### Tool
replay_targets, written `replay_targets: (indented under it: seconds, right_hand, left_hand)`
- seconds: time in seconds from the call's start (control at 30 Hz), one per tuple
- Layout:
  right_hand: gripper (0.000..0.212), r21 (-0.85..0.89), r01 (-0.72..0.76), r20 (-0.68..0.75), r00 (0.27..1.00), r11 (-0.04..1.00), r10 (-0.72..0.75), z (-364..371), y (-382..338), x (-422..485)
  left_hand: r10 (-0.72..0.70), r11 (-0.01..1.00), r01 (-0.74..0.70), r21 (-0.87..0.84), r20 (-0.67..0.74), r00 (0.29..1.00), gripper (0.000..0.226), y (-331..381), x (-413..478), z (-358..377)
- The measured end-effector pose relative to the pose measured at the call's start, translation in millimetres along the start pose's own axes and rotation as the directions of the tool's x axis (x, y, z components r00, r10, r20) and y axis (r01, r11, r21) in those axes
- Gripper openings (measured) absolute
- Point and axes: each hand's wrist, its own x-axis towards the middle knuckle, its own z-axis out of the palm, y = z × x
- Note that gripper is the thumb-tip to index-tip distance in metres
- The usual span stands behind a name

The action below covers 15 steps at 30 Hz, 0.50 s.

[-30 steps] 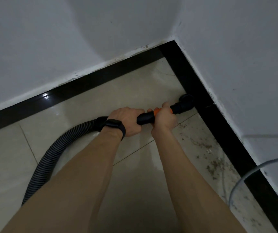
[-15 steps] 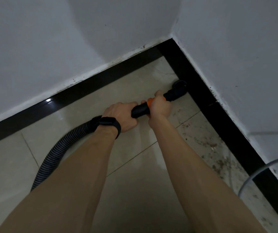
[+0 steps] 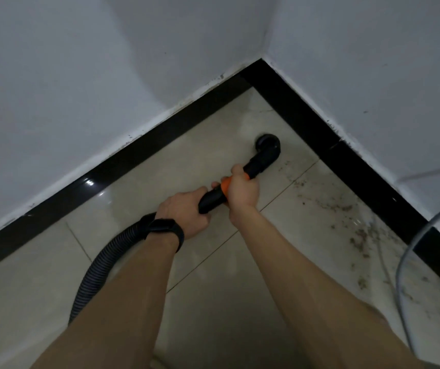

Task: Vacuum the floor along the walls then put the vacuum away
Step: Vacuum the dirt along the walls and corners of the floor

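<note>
Both hands hold a black vacuum wand point(image 3: 211, 200) with an orange collar. My left hand point(image 3: 185, 214), with a dark band on its wrist, grips the rear of the wand where the ribbed grey hose point(image 3: 99, 265) joins. My right hand point(image 3: 243, 191) grips the orange collar further forward. The round black nozzle point(image 3: 267, 145) sits on the beige tile floor point(image 3: 139, 251), a short way out from the room's corner and apart from the black skirting point(image 3: 304, 123).
White walls meet at a corner at upper right, with black skirting along both. Dirt and debris point(image 3: 357, 235) lie scattered on the tiles by the right-hand skirting. A thin grey cable point(image 3: 402, 259) loops down at the right edge. The hose trails off lower left.
The nozzle has moved away from the right-hand skirting, further along towards the corner and out onto the tile. Both hands moved with the wand and kept their grip.
</note>
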Motion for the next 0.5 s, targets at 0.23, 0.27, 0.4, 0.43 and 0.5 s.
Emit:
replay_targets:
  seconds: [0.23, 0.27, 0.4, 0.43, 0.5]
  right_hand:
    - [0.011, 0.047, -0.075, -0.015, 0.997, 0.996, 0.076, -2, 54, -52]
    - [0.011, 0.06, -0.078, -0.025, 0.996, 0.995, 0.08, -3, 58, -57]
    - [0.01, 0.08, -0.085, -0.064, 0.994, 0.993, 0.09, -10, 66, -68]
    - [0.01, 0.073, -0.085, -0.07, 0.993, 0.994, 0.09, -12, 65, -68]
    - [0.011, 0.066, -0.08, -0.087, 0.993, 0.995, 0.085, -15, 63, -67]
  left_hand:
    - [-0.001, 0.994, -0.005, 0.105, 0.052, 0.999, 0.023, -40, -51, 0]
    - [0.005, 0.993, -0.012, 0.117, 0.056, 0.998, 0.023, -43, -55, 0]
    - [0.042, 0.985, -0.049, 0.166, 0.042, 0.998, 0.021, -45, -65, 7]
    - [0.049, 0.984, -0.054, 0.17, 0.033, 0.998, 0.022, -44, -66, 10]
    - [0.06, 0.982, -0.062, 0.177, 0.017, 0.998, 0.023, -40, -65, 14]
